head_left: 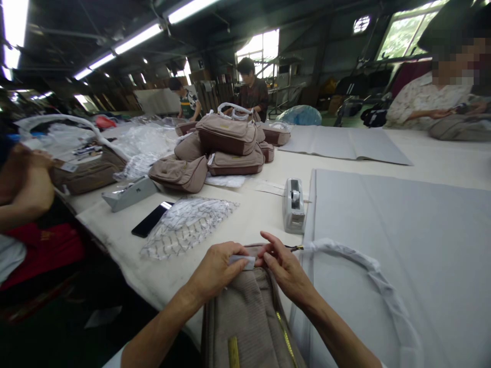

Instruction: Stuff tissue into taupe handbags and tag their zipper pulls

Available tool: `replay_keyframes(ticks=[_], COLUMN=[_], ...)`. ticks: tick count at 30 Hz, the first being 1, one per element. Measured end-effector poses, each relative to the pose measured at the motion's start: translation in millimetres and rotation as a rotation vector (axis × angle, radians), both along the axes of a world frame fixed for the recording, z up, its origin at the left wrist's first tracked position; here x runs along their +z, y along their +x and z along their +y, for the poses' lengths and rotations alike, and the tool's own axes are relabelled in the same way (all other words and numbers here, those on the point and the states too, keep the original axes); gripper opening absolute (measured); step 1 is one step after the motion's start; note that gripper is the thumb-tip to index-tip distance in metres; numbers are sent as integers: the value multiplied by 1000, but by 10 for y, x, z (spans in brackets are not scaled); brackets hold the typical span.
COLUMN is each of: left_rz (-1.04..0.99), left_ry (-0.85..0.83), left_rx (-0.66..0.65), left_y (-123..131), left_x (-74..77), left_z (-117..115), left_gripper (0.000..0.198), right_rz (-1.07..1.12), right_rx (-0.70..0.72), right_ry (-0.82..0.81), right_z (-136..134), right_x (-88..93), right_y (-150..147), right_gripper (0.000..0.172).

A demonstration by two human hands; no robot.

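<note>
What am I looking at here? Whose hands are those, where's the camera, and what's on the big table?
There's no robot: those are a person's own bare hands. There's just one picture, taken by a camera worn on that person's head, looking forward and down.

The left hand pinches a small white slip at the end of a taupe handbag. The right hand is beside it, fingers spread; I can't tell whether it grips anything.

On the table you can see a tape dispenser, a black smartphone, a clear plastic bag, large grey sheets and a pile of handbags.
</note>
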State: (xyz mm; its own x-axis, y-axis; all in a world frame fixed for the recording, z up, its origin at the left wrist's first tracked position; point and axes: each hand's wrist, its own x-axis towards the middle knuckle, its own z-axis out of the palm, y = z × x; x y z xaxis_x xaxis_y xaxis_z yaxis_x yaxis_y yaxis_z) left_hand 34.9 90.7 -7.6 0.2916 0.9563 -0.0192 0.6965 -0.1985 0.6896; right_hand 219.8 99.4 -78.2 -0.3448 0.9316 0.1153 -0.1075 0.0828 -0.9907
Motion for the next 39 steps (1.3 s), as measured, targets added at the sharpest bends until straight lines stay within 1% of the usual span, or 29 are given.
replay_keyframes(ticks=[1, 2, 4, 6, 7, 8, 9, 11, 13, 15, 18, 19, 20, 22, 24, 25, 27, 29, 31, 32, 34, 37, 39], left_rz=[17, 53, 178, 335, 405, 451, 465, 399, 240, 18, -385, -481, -533, -528, -436, -384, -295, -250, -238, -235, -239, -274, -324], left_ry=[20, 58, 178, 308, 349, 361, 343, 219, 74, -86, -368, -439, -476, -465, -390, -351, -295, -274, -262, -256, -252, -271, -318], left_rx=[-33, -94, -297, -525, -597, -624, -599, -448, -267, -158, -115, -121, -124, -119, -82, -58, -14, 22, 52, 62, 74, 84, 53], left_y=[0, 2, 12, 31, 43, 58, 73, 103, 122, 118, 68, 47, 31, 24, 57, 85, 151, 208, 240, 246, 238, 187, 138], left_x=[3, 13, 48, 90, 108, 122, 130, 130, 108, 70, -10, -43, -78, -151, -222, -254, -303, -330, -334, -328, -306, -255, -221], left_z=[31, 67, 154, 245, 285, 319, 346, 378, 392, 399, 411, 415, 417, 420, 428, 437, 471, 515, 546, 551, 537, 481, 447], left_gripper=[14, 14, 17, 20, 21, 20, 17, 10, 13, 21, 43, 49, 50, 43, 33, 31, 30, 31, 33, 33, 32, 29, 31], right_rz=[1, 4, 14, 10, -3, -17, -29, -34, -41, -62, -104, -117, -132, -168, -205, -218, -243, -264, -294, -315, -370, -407, -368], right_rx=[-3, -4, 13, 123, 199, 263, 308, 319, 252, 173, 94, 91, 87, 62, 24, 7, -72, -181, -242, -242, -197, -159, -122], right_ry=[-7, -23, -91, -156, -172, -170, -150, -82, -33, -59, -150, -162, -164, -148, -127, -120, -110, -85, -44, -22, 14, 67, 105], right_z=[10, 28, 82, 145, 173, 194, 208, 212, 195, 177, 175, 182, 191, 207, 210, 205, 179, 141, 102, 86, 63, 52, 54], right_x=[11, 30, 86, 147, 170, 185, 189, 165, 109, 49, -7, -16, -22, -33, -46, -52, -57, -49, -32, -24, -15, -13, -9], right_y=[-2, -1, 19, 60, 83, 105, 123, 139, 128, 101, 58, 46, 35, 13, -9, -19, -31, -33, -31, -33, -42, -68, -73], right_gripper=[43, 42, 39, 36, 34, 31, 28, 26, 28, 31, 37, 38, 39, 36, 30, 26, 20, 22, 22, 20, 17, 22, 23])
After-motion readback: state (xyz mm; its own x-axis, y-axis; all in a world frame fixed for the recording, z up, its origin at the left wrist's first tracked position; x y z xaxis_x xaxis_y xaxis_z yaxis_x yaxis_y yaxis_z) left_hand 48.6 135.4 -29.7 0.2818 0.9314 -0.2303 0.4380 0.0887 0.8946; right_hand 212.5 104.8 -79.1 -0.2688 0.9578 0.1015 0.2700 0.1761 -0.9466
